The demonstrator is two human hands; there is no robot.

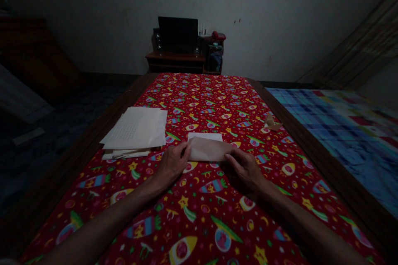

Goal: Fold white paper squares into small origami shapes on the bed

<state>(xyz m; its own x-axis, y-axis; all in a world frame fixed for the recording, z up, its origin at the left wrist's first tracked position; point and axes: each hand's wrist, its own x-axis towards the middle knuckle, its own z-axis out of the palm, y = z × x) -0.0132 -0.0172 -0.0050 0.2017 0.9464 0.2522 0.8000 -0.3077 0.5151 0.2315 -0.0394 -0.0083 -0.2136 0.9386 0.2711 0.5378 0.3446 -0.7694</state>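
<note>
A folded sheet of white paper (207, 147) lies on the red patterned cloth (205, 211) in the middle of the table. My left hand (172, 162) rests on the paper's left end, fingers curled and pressing its edge. My right hand (245, 166) presses the paper's lower right corner with fingers together. Both forearms stretch in from the near edge. Whether either hand pinches the sheet or only presses it flat is unclear in the dim light.
A stack of white sheets (137, 131) lies to the left of my hands. A small folded paper figure (271, 123) sits at the right, near the wooden table edge (323, 155). A checked blue mat (345, 128) lies right; a shelf with a dark screen (178, 35) stands beyond.
</note>
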